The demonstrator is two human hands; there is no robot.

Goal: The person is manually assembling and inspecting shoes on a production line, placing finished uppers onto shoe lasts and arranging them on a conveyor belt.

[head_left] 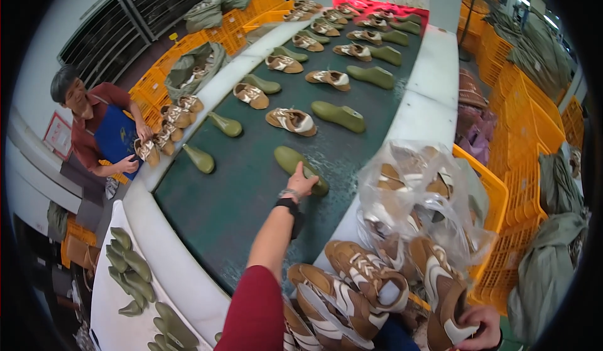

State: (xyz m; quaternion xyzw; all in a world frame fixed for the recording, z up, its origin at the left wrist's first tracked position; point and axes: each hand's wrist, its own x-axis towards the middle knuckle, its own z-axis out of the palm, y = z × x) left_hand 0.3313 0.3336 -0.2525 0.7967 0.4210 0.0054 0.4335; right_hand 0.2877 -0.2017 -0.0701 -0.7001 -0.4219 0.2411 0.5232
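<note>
My left hand [300,183], its arm in a dark red sleeve, reaches out over the dark green belt [232,175]. Its fingers are on one end of a green shoe last [287,161] lying there. At the lower right my right hand [480,326] holds a brown and white sneaker [438,282] by one end, the other end pointing up. Just left of that sneaker, several more brown and white sneakers [367,275] are stacked close to my body. Farther up the belt, another green last [339,116] lies beside a sneaker [291,121].
Across the belt a co-worker [100,125] handles sneakers [177,116] along the pale rim [188,144]. A clear plastic bag [408,194] of shoes stands on the right, by yellow crates [496,188]. Several green lasts [130,269] lie on a white surface at lower left.
</note>
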